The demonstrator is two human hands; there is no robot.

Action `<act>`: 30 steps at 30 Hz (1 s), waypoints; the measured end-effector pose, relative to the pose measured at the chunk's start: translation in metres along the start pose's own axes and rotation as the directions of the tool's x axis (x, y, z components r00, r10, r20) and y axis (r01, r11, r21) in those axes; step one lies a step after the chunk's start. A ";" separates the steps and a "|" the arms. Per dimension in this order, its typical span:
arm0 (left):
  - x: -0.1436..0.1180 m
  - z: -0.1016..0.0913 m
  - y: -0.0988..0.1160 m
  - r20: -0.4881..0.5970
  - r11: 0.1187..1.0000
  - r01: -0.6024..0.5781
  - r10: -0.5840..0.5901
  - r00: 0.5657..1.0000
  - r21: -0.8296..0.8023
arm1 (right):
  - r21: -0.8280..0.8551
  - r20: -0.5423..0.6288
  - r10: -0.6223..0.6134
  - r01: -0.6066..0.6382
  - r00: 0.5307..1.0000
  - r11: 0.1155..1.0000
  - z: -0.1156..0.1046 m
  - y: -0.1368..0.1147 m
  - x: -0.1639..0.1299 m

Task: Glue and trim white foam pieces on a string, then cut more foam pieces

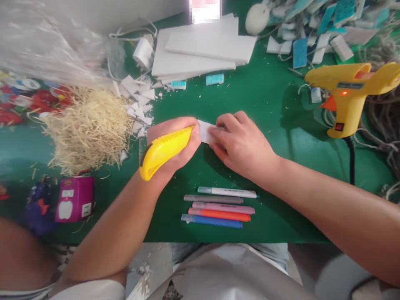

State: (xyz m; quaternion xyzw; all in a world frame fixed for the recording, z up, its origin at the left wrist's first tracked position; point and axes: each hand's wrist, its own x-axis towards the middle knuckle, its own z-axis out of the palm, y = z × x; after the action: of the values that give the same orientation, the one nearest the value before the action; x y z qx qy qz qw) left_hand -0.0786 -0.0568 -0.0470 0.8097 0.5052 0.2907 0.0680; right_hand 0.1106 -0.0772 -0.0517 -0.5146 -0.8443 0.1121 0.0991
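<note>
My left hand point(179, 143) is closed around a yellow utility knife point(162, 152), its front end pointing right at a small white foam piece point(206, 131). My right hand point(242, 143) lies over that piece and presses it onto the green table point(268, 96) with the fingertips. The knife's blade is hidden between the two hands. Both hands meet at the table's middle.
Several coloured markers point(218, 206) lie near the front edge. A yellow glue gun point(348, 93) stands at right, its lamp lit. White foam boards point(200, 50) lie at the back, a straw pile point(89, 129) and a magenta box point(75, 199) at left, paper scraps point(312, 25) back right.
</note>
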 end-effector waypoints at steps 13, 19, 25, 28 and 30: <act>-0.004 -0.003 -0.002 -0.022 0.999 -0.036 0.036 0.999 -0.024 | 0.011 -0.049 -0.029 0.030 0.998 0.999 0.003 0.002 -0.001; -0.004 -0.004 -0.005 -0.023 0.999 -0.032 0.032 0.999 -0.017 | 0.019 -0.033 -0.017 0.017 0.999 1.000 0.002 0.002 -0.001; -0.003 -0.005 -0.007 0.034 1.000 0.006 -0.005 0.999 -0.026 | 0.020 -0.014 -0.008 0.008 1.000 1.000 0.001 0.000 0.000; -0.004 -0.005 -0.008 0.035 0.998 0.051 -0.050 0.998 -0.021 | 0.024 -0.025 -0.011 0.011 1.000 1.000 0.002 0.001 -0.001; -0.006 -0.004 -0.010 0.045 0.996 0.083 -0.083 0.996 -0.012 | 0.028 -0.057 -0.033 0.035 0.998 0.999 0.004 0.003 -0.001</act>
State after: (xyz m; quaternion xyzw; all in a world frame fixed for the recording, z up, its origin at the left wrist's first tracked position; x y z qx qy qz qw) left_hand -0.0907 -0.0579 -0.0504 0.7937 0.5348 0.2730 0.0969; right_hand 0.1127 -0.0774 -0.0560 -0.5016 -0.8481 0.1079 0.1321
